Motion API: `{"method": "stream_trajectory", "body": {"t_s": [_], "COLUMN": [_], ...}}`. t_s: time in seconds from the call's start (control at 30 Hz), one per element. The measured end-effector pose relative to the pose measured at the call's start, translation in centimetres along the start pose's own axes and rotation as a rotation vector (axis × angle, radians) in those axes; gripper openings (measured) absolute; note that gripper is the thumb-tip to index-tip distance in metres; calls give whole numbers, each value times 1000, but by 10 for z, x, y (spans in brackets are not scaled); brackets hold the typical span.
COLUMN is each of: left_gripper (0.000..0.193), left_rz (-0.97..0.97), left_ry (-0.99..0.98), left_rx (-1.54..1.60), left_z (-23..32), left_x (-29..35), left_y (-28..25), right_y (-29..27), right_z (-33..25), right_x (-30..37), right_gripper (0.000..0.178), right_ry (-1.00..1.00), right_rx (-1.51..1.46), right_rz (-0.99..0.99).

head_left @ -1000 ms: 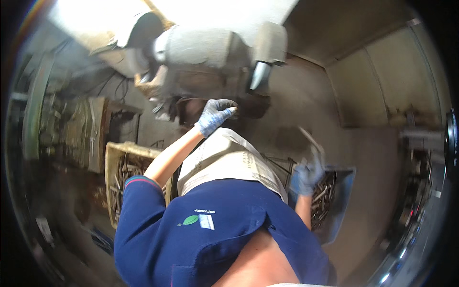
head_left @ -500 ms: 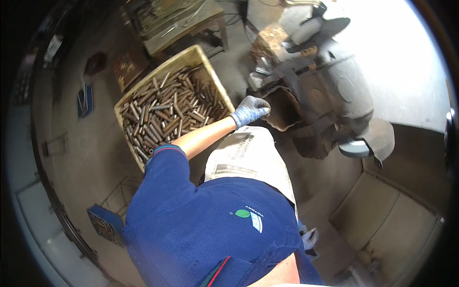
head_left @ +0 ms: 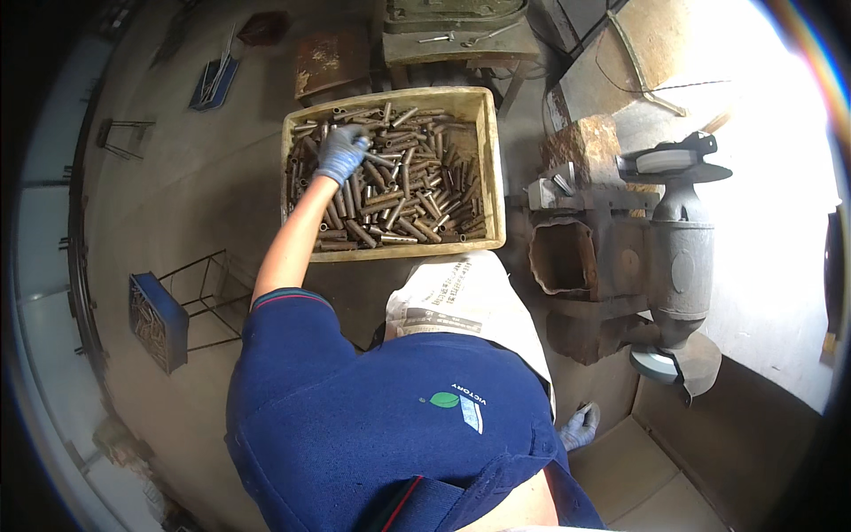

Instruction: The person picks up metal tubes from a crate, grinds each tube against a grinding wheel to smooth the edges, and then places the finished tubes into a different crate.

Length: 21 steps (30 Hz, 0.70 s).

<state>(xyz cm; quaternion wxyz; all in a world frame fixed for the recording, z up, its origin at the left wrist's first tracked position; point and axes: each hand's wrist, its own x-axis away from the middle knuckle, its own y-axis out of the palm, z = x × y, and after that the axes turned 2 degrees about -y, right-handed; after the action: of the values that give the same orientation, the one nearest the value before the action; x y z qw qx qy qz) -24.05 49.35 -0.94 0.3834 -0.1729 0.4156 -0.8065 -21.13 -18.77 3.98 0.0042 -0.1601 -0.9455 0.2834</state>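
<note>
My left hand point(head_left: 342, 154), in a blue-grey glove, is over the left part of a pale yellow plastic bin point(head_left: 498, 182). Its fingers bend down among short brown metal tubes point(head_left: 403, 182) that fill the bin in a loose heap. The fingertips are blurred and partly hidden, so whether they grip a tube cannot be told. Low on the right, beside my hip, my right hand point(head_left: 580, 427) wears the same kind of glove. Its fingers are curled together, and what they may hold is hidden.
Right of the bin stands a bench grinder point(head_left: 683, 257) with a wheel at each end. A rough-edged square metal box point(head_left: 563, 257) opens beside it. Behind the bin, a wooden table point(head_left: 456, 49) carries wrenches. A blue crate of parts point(head_left: 160, 324) sits on a stand at left.
My left hand has gone from the mouth of the metal box leftward to the bin of tubes. The view has turned, and my right hand shows more fully.
</note>
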Motion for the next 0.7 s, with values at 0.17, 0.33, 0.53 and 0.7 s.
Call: {"method": "stream_trajectory", "body": {"t_s": [0.17,0.33,0.53,0.7], "left_gripper": [26,24,18,20], "left_rz": [-63,-159,-141,52], "left_ry": [-96,-14,10,-37], "left_rx": [-411,-643,-666,-294], "left_z": [2,-8,-14,-3], "left_x": [-10,-19,-18,-7], "left_y": [-32,-16,-19,-26], "right_y": [1,12,12,6], "right_z": [32,22,12,33], "right_x": [-7,-2,13,18], "right_gripper": [20,20,20,19], "right_ry": [37,8,51,40], "right_rx": [-7,-52,-108,-140], "right_rz": [-40,-46,-8,21]}}
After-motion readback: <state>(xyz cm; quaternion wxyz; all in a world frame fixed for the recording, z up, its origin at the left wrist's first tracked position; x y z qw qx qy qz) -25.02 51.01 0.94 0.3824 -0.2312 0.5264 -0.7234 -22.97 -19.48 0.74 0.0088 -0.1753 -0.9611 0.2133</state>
